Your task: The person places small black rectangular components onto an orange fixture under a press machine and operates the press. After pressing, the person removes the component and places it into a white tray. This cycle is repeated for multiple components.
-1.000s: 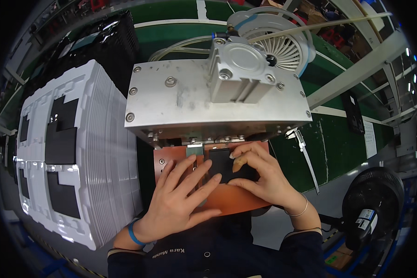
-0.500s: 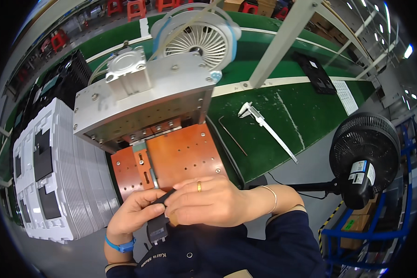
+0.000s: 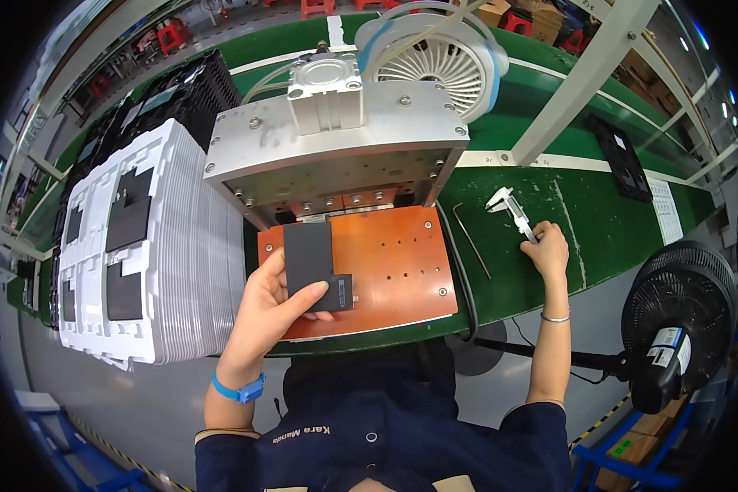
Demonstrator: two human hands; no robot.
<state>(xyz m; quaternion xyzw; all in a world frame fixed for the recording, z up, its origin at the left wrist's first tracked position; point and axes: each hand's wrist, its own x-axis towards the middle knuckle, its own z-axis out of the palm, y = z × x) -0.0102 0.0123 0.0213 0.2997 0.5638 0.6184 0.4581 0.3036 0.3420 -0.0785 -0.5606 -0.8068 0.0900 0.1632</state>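
1. Touching caliper [image 3: 517, 216] with right hand [image 3: 549, 250], out over right part of green worktop [image 3: 607, 238]; fingers gathered together at its lower end.
2. Cannot tell whether clamped firmly there: contact partly hidden beneath the fingers.
3. Noting key relation: from right hand, caliper up and to the left in view, long axis slanting from upper left (jaw end, farther from the fingers) down to lower right (end at the fingertips).
4. Judging right hand much the nearer to caliper; left hand [image 3: 280, 303] well apart, on far side of orange plate [image 3: 385, 307].
5. Finding left hand clamped on flat black part [image 3: 310, 254], thumb across its face, fingers underneath.
6. Locating black part up and slightly right of left hand, projecting past the fingers above left portion of orange plate. Long axis running roughly up the view; small labelled block [image 3: 336, 293] stepping out at lower right. Cannot tell whether touching the plate below.
7. Placing black part well to the left of right hand, with hex key [image 3: 471, 242] lying between.
8. Recording surroundings: metal press [image 3: 254, 139] over rear of orange plate; stacked white trays [image 3: 201, 262] left of left hand.
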